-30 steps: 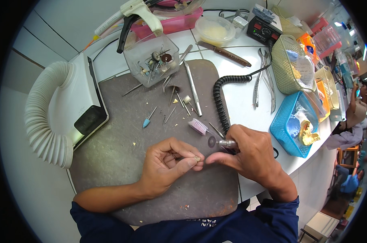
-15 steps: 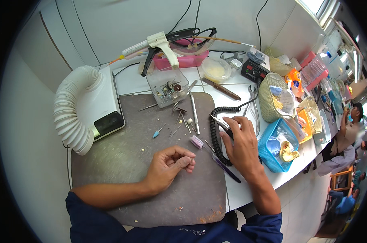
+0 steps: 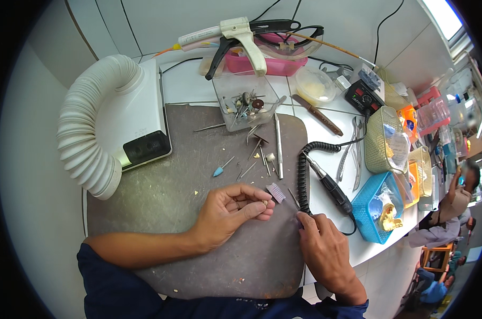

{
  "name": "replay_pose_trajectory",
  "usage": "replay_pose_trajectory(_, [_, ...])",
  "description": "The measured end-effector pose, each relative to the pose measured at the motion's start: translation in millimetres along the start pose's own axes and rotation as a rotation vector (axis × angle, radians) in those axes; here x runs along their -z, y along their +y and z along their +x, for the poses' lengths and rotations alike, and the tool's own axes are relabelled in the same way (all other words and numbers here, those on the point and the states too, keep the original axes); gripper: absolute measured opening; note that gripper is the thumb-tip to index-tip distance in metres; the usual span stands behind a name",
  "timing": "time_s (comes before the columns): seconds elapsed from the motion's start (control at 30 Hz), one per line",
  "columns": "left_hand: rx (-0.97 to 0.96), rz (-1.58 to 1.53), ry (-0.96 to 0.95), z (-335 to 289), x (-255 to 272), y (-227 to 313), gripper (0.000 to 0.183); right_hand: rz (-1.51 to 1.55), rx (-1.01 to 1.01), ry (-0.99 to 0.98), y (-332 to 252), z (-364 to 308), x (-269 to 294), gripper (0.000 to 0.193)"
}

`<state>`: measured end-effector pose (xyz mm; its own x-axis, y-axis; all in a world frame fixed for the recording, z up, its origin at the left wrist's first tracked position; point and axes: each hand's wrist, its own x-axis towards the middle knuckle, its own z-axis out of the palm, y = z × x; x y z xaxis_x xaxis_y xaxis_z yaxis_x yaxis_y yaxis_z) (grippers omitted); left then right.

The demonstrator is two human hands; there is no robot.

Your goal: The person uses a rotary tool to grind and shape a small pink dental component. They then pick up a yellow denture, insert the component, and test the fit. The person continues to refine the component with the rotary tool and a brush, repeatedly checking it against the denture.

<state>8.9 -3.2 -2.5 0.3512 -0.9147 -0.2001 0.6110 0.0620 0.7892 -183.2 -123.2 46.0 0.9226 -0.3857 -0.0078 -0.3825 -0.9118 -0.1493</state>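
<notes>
My left hand (image 3: pixel 233 215) is above the grey work mat (image 3: pixel 198 266), thumb and fingertips pinching a tiny off-white piece (image 3: pixel 266 202). My right hand (image 3: pixel 326 250) is at the mat's right edge, fingers closed around the near end of a slim metal-tipped tool (image 3: pixel 293 198); the palm hides the rest. Just left of that tip lies a brush head with pale purple bristles (image 3: pixel 275 192). Beyond my right hand, a black rotary handpiece (image 3: pixel 334 191) with a metal nose rests on the white table beside its coiled cord (image 3: pixel 303 178).
Several burs, including a blue-tipped one (image 3: pixel 218 171), lie below a clear box (image 3: pixel 246 109) of bits. A white unit with a ribbed hose (image 3: pixel 71 133) stands left. Blue (image 3: pixel 374 204) and cream (image 3: pixel 382 141) baskets line the right. A caulking-type gun (image 3: pixel 243 40) lies across a pink tray (image 3: pixel 278 64).
My right hand has let go of the handpiece, now lying on the table, and moved nearer to me onto the slim tool. My left hand keeps its pinch. The whole view has shifted.
</notes>
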Motion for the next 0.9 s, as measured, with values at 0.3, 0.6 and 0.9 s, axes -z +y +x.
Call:
replay_pose_trajectory(0.3, [-0.006, -0.008, -0.013, 1.4, 0.5, 2.2, 0.013, 0.317, -0.186, 0.102, 0.2, -13.9, -6.6, 0.033])
replay_pose_trajectory(0.6, [0.040, -0.006, 0.024, -1.1, -1.8, 5.6, 0.012, 0.711, -0.271, 0.190, -5.8, -39.9, -10.9, 0.028])
replay_pose_trajectory(0.9, [0.017, 0.071, 0.020, -0.6, 2.5, -1.2, 0.009, 0.544, -0.091, 0.177, -19.5, -12.6, -5.9, 0.041])
